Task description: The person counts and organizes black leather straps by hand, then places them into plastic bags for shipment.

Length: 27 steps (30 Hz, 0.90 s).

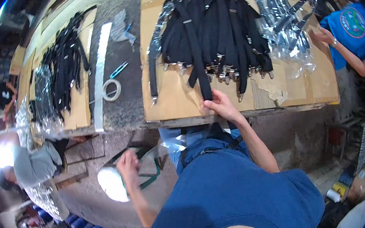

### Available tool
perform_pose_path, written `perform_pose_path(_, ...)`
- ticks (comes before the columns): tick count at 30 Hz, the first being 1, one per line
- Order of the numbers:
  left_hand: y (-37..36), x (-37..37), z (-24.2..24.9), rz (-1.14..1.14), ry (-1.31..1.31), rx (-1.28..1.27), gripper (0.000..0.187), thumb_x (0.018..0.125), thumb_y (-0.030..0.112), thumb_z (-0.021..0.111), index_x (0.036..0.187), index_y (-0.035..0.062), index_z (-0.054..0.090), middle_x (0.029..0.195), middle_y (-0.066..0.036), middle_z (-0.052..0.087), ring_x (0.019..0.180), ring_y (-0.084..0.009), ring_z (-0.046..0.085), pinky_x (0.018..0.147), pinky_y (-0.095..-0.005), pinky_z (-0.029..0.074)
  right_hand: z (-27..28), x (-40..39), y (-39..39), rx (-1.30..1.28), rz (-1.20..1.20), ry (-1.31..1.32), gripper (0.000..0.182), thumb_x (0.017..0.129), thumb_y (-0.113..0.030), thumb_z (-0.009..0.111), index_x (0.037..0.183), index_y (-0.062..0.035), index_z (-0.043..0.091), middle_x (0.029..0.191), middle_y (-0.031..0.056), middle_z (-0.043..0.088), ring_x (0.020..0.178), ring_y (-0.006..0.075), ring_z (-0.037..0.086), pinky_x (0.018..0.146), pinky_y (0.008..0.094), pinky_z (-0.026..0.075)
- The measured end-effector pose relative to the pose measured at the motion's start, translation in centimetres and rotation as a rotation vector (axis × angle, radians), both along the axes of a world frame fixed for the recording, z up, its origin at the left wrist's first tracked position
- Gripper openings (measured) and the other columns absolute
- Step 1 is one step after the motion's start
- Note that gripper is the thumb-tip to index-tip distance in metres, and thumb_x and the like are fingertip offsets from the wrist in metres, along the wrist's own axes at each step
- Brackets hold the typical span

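My right hand (221, 105) is at the table's front edge, its thumb and fingers closed on the lower end of a black elastic suspender strap (205, 86). Beyond it lies a thick pile of black suspenders (210, 25), with metal clips bunched at the near end. Away from the table, over the floor on the left, my left hand (128, 165) is raised with its fingers curled together. It is somewhat blurred, and I cannot make out what is in it. A clear plastic film (179, 140) shows between my hands, in front of my lap.
Cardboard (177, 103) covers the tabletop. To the left lie a tape roll (112, 90), a cutter (119, 70), a long metal ruler (102, 73) and more suspenders (64, 64). At right, a co-worker in a blue shirt (350, 27) handles plastic-wrapped straps (288, 34). A stool (149, 176) stands left.
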<state>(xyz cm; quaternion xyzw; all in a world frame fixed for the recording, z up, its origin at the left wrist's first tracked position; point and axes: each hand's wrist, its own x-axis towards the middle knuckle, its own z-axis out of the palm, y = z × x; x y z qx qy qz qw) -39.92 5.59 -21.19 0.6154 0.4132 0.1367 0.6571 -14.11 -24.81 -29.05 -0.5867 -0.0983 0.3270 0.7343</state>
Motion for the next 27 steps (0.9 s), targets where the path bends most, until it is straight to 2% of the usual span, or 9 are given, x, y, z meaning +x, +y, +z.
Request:
perform_pose_path(3,7.3,-13.6,-2.2,-0.197,0.530,0.199,0.013,0.078,0.011,0.068,0.081,-0.0024,0.069,0.071,-0.005,0.066,0.063,-0.0123,0.059,0.058,-0.0272,0.046,0.0,0.6,-0.1,0.073,0.059,0.062,0.032,0.088,-0.007,0.061,0.117,0.0014,0.049,0.101,0.0077,0.061,0.087,0.0130,0.060,0.079,0.0273,0.051)
perform_pose_path(5,12.2,-24.2,-4.1,-0.366,0.753,0.809,0.010,0.064,0.006,0.066,0.071,-0.0009,0.070,0.061,-0.013,0.065,0.056,-0.0184,0.061,0.057,-0.0325,0.047,0.1,1.0,-0.2,0.130,0.088,0.084,0.026,0.089,-0.005,0.060,0.112,0.0006,0.050,0.099,0.0067,0.061,0.085,0.0129,0.060,0.077,0.0280,0.051)
perform_pose_path(7,11.3,-24.7,-0.6,-0.096,0.902,0.856,0.009,0.064,0.006,0.065,0.069,-0.0010,0.068,0.060,-0.017,0.063,0.057,-0.0231,0.062,0.058,-0.0366,0.048,0.2,1.2,-0.4,0.149,0.087,0.052,0.025,0.089,-0.005,0.059,0.112,0.0004,0.050,0.098,0.0062,0.060,0.085,0.0127,0.060,0.077,0.0283,0.051)
perform_pose_path(10,8.9,-17.5,1.6,-0.105,0.766,0.978,0.011,0.069,0.009,0.067,0.072,-0.0017,0.067,0.066,-0.018,0.064,0.061,-0.0276,0.063,0.060,-0.0375,0.048,1.4,1.1,-0.4,0.149,0.106,0.064,0.023,0.088,-0.002,0.057,0.110,0.0003,0.050,0.097,0.0053,0.060,0.084,0.0124,0.060,0.076,0.0284,0.051)
perform_pose_path(13,2.1,-4.3,-0.1,-0.381,0.431,1.036,0.013,0.078,0.011,0.066,0.084,0.0000,0.064,0.077,-0.017,0.065,0.068,-0.0322,0.063,0.062,-0.0353,0.048,1.3,1.1,-0.4,0.202,0.086,0.136,0.032,0.084,-0.001,0.060,0.114,-0.0005,0.048,0.097,0.0045,0.060,0.083,0.0118,0.059,0.076,0.0275,0.050)
perform_pose_path(16,-8.2,7.8,-0.6,-0.365,0.063,0.935,0.011,0.082,0.012,0.069,0.084,0.0019,0.065,0.066,-0.014,0.062,0.053,-0.0193,0.059,0.051,-0.0316,0.046,0.5,1.4,-1.0,0.031,0.126,-0.079,0.042,0.079,-0.004,0.069,0.115,-0.0016,0.047,0.096,0.0041,0.060,0.082,0.0112,0.059,0.073,0.0265,0.050)
perform_pose_path(19,-14.3,15.3,-3.0,-0.406,-0.296,0.803,0.011,0.080,0.010,0.072,0.082,0.0003,0.067,0.064,-0.010,0.064,0.053,-0.0116,0.060,0.051,-0.0258,0.047,2.3,1.2,-1.2,0.014,0.101,-0.021,0.045,0.073,-0.010,0.077,0.109,-0.0034,0.052,0.094,0.0025,0.061,0.084,0.0095,0.057,0.075,0.0249,0.048)
perform_pose_path(22,-17.2,18.9,-3.7,-0.403,-0.297,0.548,0.012,0.083,0.011,0.070,0.081,-0.0006,0.067,0.064,-0.003,0.064,0.054,-0.0046,0.054,0.050,-0.0219,0.043,3.0,1.1,-1.2,-0.079,0.035,-0.098,0.037,0.072,-0.016,0.081,0.097,-0.0024,0.058,0.090,0.0004,0.061,0.082,0.0075,0.055,0.074,0.0234,0.047)
perform_pose_path(27,-15.7,20.3,-4.6,-0.569,-0.199,0.263,0.014,0.087,0.013,0.066,0.089,-0.0007,0.068,0.071,0.000,0.064,0.062,-0.0031,0.053,0.056,-0.0190,0.043,1.6,1.0,-1.1,-0.017,-0.022,-0.033,0.034,0.077,-0.017,0.078,0.099,-0.0021,0.058,0.085,-0.0002,0.062,0.081,0.0078,0.055,0.075,0.0237,0.045)
